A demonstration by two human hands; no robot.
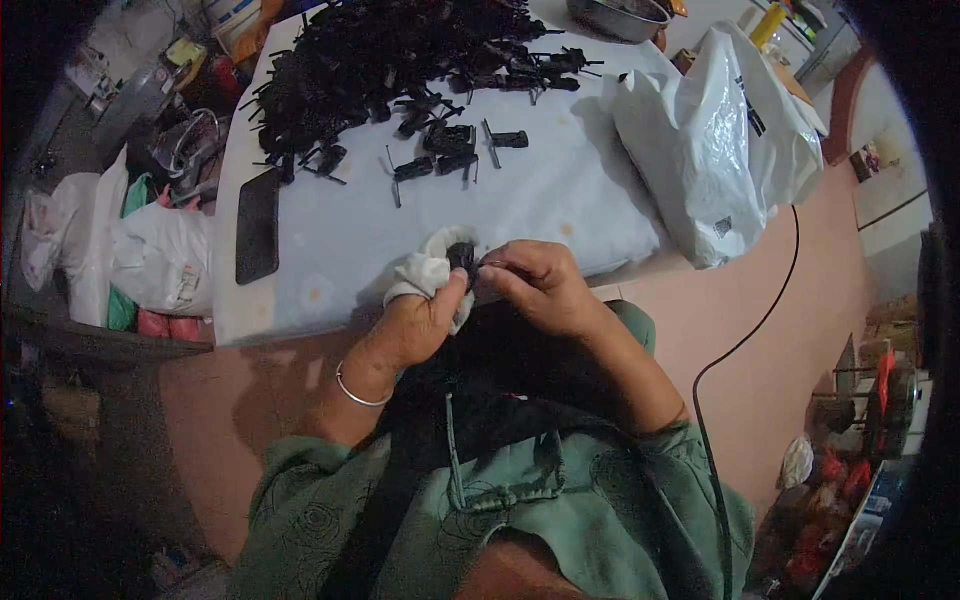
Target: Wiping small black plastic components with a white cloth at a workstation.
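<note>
My left hand [415,325] is closed around a bunched white cloth [425,270] and a small black part [461,257], near the table's front edge. Its thumb presses on the black part. Right beside it, my right hand [545,288] is pinched, fingertips touching the part's right side. What those fingertips grip is too small to make out. Farther back on the table lie a few loose black parts [450,140] with thin prongs. Behind them spreads a large heap of similar black parts [345,75].
The table [540,215] has a pale cover. A dark flat phone-like slab [258,225] lies at its left edge. At the right stands a white plastic bag [690,140], with a metal bowl [620,18] behind. A black cable [745,340] hangs at the right. Bags [160,255] sit left of the table.
</note>
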